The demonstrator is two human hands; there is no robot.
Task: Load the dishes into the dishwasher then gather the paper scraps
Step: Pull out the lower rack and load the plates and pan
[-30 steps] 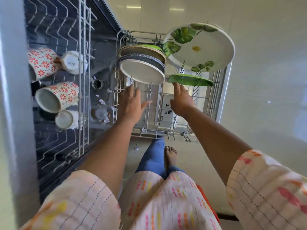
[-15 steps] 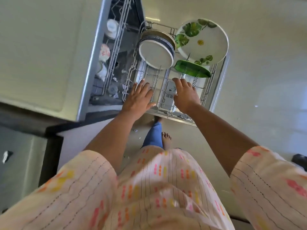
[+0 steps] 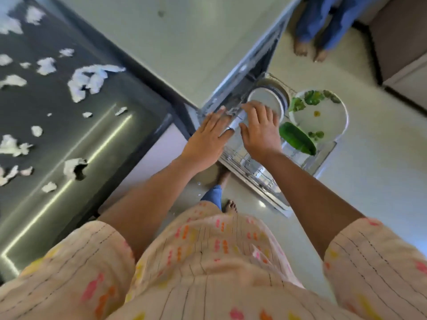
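Two bare hands reach out over the pulled-out lower rack: the left hand [image 3: 209, 141] and the right hand [image 3: 260, 132] lie side by side, close but not touching, fingers straight and spread, holding nothing. Both seem to rest on or hover just above the silver wire dishwasher rack [image 3: 261, 174], though motion blur leaves contact uncertain.

The step in hand looks like sliding the loaded rack back into the machine. To do it well, both palms should press evenly on the near rail, so the rack runs straight on its tracks and the upright plates do not rattle or tip.

Beyond the fingers, the stack of round white plates with dark rims [image 3: 268, 101] stands on edge at the rack's far left. To its right stand the flat green plate [image 3: 297, 138] and, farther off, the large white plate with a green leaf print [image 3: 323, 113], both still well outside the cabinet.

On the far left, the torn white paper scraps [image 3: 89, 80] lie scattered across the dark grey countertop [image 3: 111, 135], untouched; gathering them comes after.
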